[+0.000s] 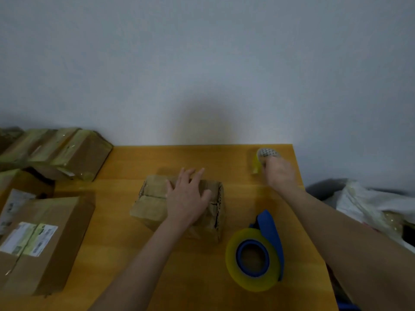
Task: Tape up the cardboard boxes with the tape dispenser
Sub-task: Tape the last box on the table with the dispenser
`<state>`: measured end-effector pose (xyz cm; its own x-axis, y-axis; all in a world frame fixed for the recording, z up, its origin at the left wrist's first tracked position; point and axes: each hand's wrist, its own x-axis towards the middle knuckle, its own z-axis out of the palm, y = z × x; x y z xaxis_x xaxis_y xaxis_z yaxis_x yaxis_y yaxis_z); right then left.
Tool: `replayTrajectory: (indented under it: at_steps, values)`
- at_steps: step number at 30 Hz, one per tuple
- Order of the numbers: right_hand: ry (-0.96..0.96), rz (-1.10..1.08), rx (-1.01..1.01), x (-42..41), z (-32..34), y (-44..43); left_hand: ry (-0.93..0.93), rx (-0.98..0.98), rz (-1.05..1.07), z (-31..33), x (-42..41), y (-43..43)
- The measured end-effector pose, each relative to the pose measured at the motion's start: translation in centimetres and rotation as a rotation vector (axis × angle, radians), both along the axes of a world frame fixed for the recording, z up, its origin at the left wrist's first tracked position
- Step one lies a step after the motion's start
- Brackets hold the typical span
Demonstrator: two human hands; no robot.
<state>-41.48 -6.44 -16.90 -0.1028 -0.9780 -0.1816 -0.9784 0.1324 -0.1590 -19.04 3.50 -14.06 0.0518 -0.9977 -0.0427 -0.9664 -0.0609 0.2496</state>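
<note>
A small worn cardboard box [152,205] lies in the middle of the orange table [193,158]. My left hand [187,196] rests flat on its top, fingers spread. A blue tape dispenser [258,254] with a yellowish clear tape roll lies on the table to the right of the box, near the front; no hand touches it. My right hand [278,170] reaches to the table's far right corner and grips a second roll of tape [258,161] with a patterned core. The picture is blurred there.
Several taped cardboard boxes [65,151] are stacked at the far left. A larger box with labels [42,241] sits at the near left. White plastic bags [368,203] lie beyond the table's right edge. A grey wall stands behind the table.
</note>
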Motion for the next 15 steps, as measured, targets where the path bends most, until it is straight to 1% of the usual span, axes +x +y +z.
replayTrajectory:
  at_steps: [3, 6, 8, 11, 13, 15]
  values:
    - [-0.005, -0.053, 0.024, -0.8, -1.3, -1.9, 0.055, -0.137, 0.057, 0.1, 0.3, -1.2]
    - [-0.086, -0.105, 0.095, -0.9, -2.6, -2.6, 0.087, -0.162, 0.128, -0.3, 1.8, -2.0]
    - [-0.129, -0.097, 0.133, -0.9, -3.0, -2.5, 0.077, -0.157, 0.164, -0.4, 2.7, -2.0]
    - [-0.172, -0.086, 0.063, -0.5, -1.9, -1.6, 0.057, -0.132, 0.235, 0.0, 4.2, -1.7]
    - [-0.191, -0.045, 0.018, 0.7, -0.3, -0.3, 0.076, -0.066, 0.312, 0.1, 5.8, -1.5]
    - [-0.295, 0.046, 0.025, 2.6, 1.0, 1.7, 0.122, 0.026, 0.375, 0.2, 7.3, -1.0]
